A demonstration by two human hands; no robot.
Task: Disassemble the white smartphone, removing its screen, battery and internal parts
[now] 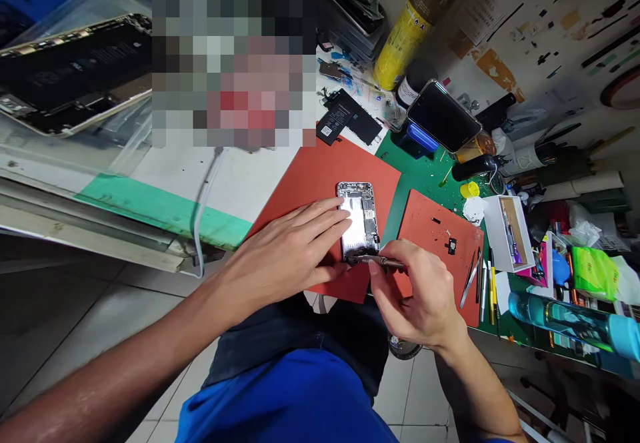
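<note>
1. Right hand (pixel 417 289) has its grip pinched round a slim dark tool (pixel 369 258), thumb and fingers closed on it. Tip's over the lower end of the opened phone (pixel 356 226); can't make out the exact contact, or what kind of tool it is.
2. Left hand (pixel 293 243) is loose and flattish, fingers stretched out, tips on the phone's left edge, thumb by its bottom corner. That covers a bit of the frame.
3. Phone sits on a red mat (pixel 295 183) on the bench. Glare washes out the silver inside, so any markings are lost.
4. Just past the mat's top edge, a black battery (pixel 345 117) shows a white square code and pale print, too small for me to read.
5. Further out, the yellow spray can (pixel 400 46) has black hazard icons and tiny text; its top's cut off. The dark jar (pixel 416 81) has a white label, also unreadable.
6. Upper left, a bigger opened phone (pixel 75 73) runs under a pixelated block that hides whatever's there.
</note>
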